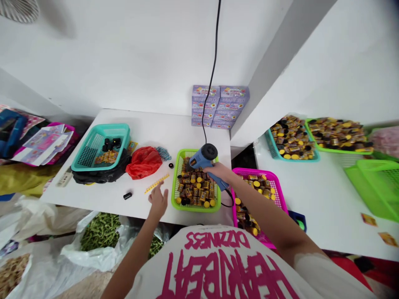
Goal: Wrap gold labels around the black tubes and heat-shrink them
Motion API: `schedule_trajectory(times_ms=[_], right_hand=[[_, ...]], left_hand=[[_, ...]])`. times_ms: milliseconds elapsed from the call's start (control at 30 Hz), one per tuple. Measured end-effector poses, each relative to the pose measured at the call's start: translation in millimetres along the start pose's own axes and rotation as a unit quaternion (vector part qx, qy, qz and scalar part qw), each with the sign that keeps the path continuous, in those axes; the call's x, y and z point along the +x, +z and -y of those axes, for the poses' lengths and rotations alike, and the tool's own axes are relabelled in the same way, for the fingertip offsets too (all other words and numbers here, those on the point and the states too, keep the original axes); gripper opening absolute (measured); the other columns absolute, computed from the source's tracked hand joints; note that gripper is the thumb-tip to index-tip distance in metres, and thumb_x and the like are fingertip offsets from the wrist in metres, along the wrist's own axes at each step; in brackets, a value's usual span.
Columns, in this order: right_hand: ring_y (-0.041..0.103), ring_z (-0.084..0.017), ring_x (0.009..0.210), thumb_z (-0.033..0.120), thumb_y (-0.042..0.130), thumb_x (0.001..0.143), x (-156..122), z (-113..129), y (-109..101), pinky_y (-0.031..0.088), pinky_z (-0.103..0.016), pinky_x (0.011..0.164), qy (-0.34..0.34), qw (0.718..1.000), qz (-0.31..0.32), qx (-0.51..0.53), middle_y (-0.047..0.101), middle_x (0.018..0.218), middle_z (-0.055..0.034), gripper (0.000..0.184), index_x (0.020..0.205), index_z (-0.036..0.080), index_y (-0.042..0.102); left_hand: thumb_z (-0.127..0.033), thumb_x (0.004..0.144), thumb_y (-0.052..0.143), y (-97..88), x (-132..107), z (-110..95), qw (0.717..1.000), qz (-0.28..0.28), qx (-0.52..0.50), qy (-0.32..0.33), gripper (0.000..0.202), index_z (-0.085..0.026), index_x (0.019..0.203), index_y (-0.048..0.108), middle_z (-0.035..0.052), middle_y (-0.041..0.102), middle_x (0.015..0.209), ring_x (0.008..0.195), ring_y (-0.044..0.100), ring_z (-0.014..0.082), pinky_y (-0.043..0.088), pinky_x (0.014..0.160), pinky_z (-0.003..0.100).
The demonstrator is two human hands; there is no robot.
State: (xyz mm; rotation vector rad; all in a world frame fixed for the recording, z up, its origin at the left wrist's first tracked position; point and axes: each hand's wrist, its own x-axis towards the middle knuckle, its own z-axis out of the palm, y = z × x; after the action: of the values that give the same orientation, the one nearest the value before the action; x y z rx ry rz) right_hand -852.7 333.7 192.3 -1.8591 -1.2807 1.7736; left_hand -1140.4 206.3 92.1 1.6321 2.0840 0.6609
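A blue heat gun (199, 158) with a black rear end is gripped by its handle in my right hand (217, 171). Its nozzle points down and left over a lime-green basket (173, 182) of small brown-labelled bottles (196, 189) with yellow or black caps. To the left of this basket, my left hand (158, 202) has its index finger stretched out and thumb apart. That fingertip is at a thin yellow toothed strip (152, 185) on the white table; whether it touches is unclear. A black cylindrical piece (127, 195) lies further left, and a small black round piece (171, 165) lies beyond the strip.
A red plastic bag (144, 162) and a turquoise basket (76, 153) stand to the left. At right, a pink basket (279, 189) of similar bottles sits close by my right forearm. The black cord (215, 58) hangs from above, near stacked purple boxes (205, 104).
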Motion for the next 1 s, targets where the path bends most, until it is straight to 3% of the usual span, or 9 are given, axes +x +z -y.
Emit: schedule_trajectory(times_ms=[133,233,333,433,567,667,767,900,1000], right_hand=[[0.052,-0.015,0.039,0.031,0.068,0.072,-25.3,-19.4,-16.9,0.042,-0.025,0.039,0.009,1.000,-0.003,-0.003,0.057,0.044,-0.0023,0.022,0.059,0.016,0.059],[0.053,-0.015,0.039,0.032,0.068,0.072,-53.5,-36.5,-33.6,0.042,-0.026,0.040,0.014,1.000,-0.017,0.007,0.058,0.046,-0.0017,0.020,0.061,0.016,0.060],[0.054,-0.014,0.042,0.034,0.069,0.073,-82.4,-52.5,-51.4,0.042,-0.025,0.042,0.013,0.996,-0.082,0.012,0.058,0.048,-0.0001,0.020,0.066,0.018,0.060],[0.054,-0.015,0.042,0.041,0.068,0.076,-105.9,-64.8,-68.9,0.043,-0.026,0.043,0.009,0.982,-0.185,0.035,0.058,0.048,0.0006,0.025,0.069,0.019,0.059],[0.053,-0.016,0.041,0.046,0.071,0.075,-126.0,-74.6,-87.3,0.044,-0.028,0.044,-0.005,0.961,-0.260,0.091,0.058,0.048,-0.0001,0.031,0.066,0.020,0.058],[0.051,-0.015,0.041,0.048,0.069,0.076,-131.7,-78.3,-91.6,0.043,-0.028,0.043,-0.012,0.962,-0.257,0.097,0.057,0.046,-0.0003,0.034,0.062,0.020,0.057],[0.052,-0.015,0.041,0.049,0.069,0.076,-129.5,-78.0,-87.0,0.043,-0.028,0.043,-0.006,0.962,-0.258,0.089,0.058,0.047,-0.0006,0.033,0.064,0.020,0.058],[0.053,-0.015,0.041,0.045,0.069,0.075,-118.7,-66.6,-74.8,0.042,-0.027,0.042,-0.009,0.973,-0.222,0.069,0.058,0.048,-0.0001,0.029,0.067,0.019,0.058],[0.054,-0.014,0.042,0.039,0.069,0.074,-105.1,-50.7,-64.9,0.044,-0.026,0.042,-0.015,0.983,-0.177,0.047,0.059,0.050,0.0008,0.023,0.071,0.019,0.058]], left_hand=[[-0.040,0.102,0.027,-22.7,58.8,-0.3,0.995,-0.081,-0.045,-0.025,0.050,-0.018,0.147,0.028,0.0182,0.056,0.137,0.127,0.052,0.0306,0.034,0.106,0.057],[-0.037,0.104,0.020,-19.5,104.1,-11.4,0.995,-0.087,-0.057,-0.011,0.048,-0.016,0.147,0.024,0.0175,0.055,0.136,0.126,0.052,0.0251,0.039,0.106,0.049],[-0.036,0.104,0.030,14.0,139.9,-35.2,0.998,-0.024,-0.046,0.029,0.042,-0.015,0.139,0.042,0.0150,0.059,0.130,0.119,0.058,0.0238,0.046,0.102,0.047],[-0.039,0.097,0.054,68.6,153.9,-67.8,0.994,0.073,-0.011,0.081,0.037,-0.016,0.125,0.058,0.0113,0.060,0.128,0.116,0.059,0.0250,0.048,0.100,0.050],[-0.042,0.094,0.058,133.5,133.0,-106.5,0.981,0.156,0.064,0.099,0.049,-0.019,0.137,0.051,0.0138,0.046,0.148,0.134,0.046,0.0318,0.039,0.109,0.058],[-0.049,0.097,0.045,153.5,98.9,-119.1,0.970,0.187,0.117,0.103,0.065,-0.010,0.148,0.039,0.0256,0.028,0.158,0.145,0.027,0.0434,0.037,0.106,0.064],[-0.048,0.098,0.038,146.5,62.6,-114.5,0.953,0.213,0.144,0.159,0.064,-0.005,0.145,0.045,0.0292,0.026,0.158,0.146,0.022,0.0456,0.037,0.104,0.063],[-0.044,0.099,0.041,114.9,23.8,-93.8,0.920,0.255,0.136,0.263,0.039,-0.024,0.120,0.068,0.0113,0.049,0.150,0.135,0.044,0.0328,0.029,0.111,0.059],[-0.043,0.099,0.042,90.4,1.5,-77.5,0.910,0.269,0.116,0.293,0.034,-0.031,0.120,0.067,0.0055,0.064,0.135,0.129,0.049,0.0274,0.027,0.112,0.054]])
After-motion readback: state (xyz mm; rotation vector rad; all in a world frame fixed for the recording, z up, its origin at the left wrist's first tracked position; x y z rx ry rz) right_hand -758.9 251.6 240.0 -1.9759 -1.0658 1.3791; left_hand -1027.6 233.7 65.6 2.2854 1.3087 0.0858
